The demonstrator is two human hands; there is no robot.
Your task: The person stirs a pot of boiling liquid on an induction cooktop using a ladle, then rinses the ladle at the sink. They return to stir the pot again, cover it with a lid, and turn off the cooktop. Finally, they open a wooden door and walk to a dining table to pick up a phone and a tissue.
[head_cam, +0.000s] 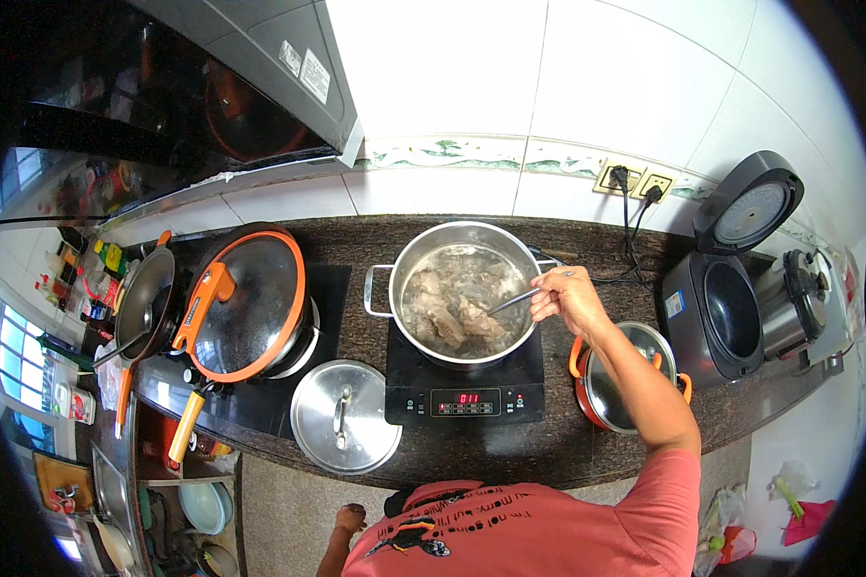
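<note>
A steel pot (465,229) of cloudy liquid with chunks of meat (433,310) stands on a black induction cooktop (465,382) with a lit red display. Above the pot's right rim my right hand (569,296) grips a thin metal utensil (518,298); its far end touches a piece of meat, and whether it is chopsticks or a spoon handle cannot be told. My left hand (351,518) hangs low beside my body, below the counter's front edge, its fingers curled; whether it holds anything is unclear. A steel lid (364,433) lies left of the cooktop.
Left stand a pan with an orange-rimmed glass lid (249,310) and a wok (141,310). A red pot with a glass lid (624,382) sits under my right forearm. Further right are an open rice cooker (732,317) and a pressure cooker (786,310). A range hood (281,79) overhangs the upper left.
</note>
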